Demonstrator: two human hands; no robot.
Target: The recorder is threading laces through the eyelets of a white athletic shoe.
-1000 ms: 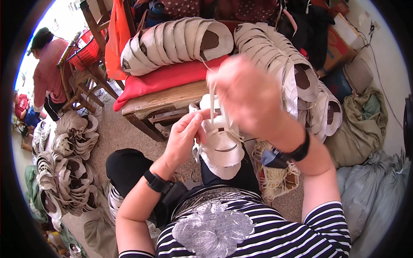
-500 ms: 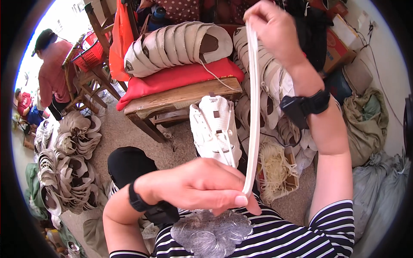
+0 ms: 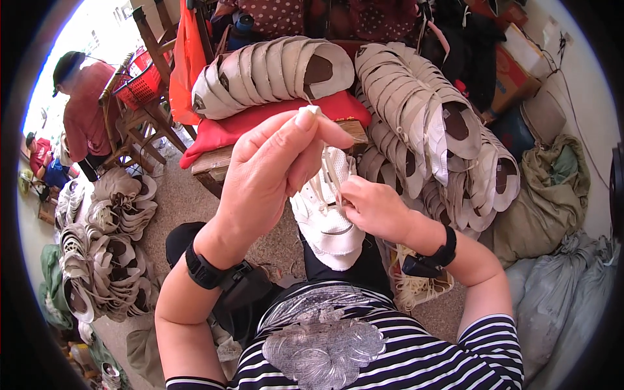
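Observation:
A white shoe upper (image 3: 333, 242) rests on my dark-trousered leg, toe end toward me. White shoelace (image 3: 318, 184) runs loosely over its tongue and lacing. My left hand (image 3: 266, 170) is raised above the upper's left side, thumb and forefinger pinched on a white lace end. Lower down, my right hand (image 3: 378, 207) is closed at the lacing on the upper's right side, its fingertips on the lace there; they are partly hidden. The left hand covers part of the upper's far end.
Ahead stands a wooden bench (image 3: 209, 170) with red cloth (image 3: 224, 136) and a row of nested uppers (image 3: 273, 68). More stacked uppers (image 3: 416, 97) lie to its right, others (image 3: 107, 260) on the left floor. A lace box (image 3: 429, 292) sits beside my right forearm. Another person (image 3: 91, 107) is far left.
The lace was stretched upright between both hands. My right hand has come down from high up to the upper's lacing, while my left hand has risen and moved forward.

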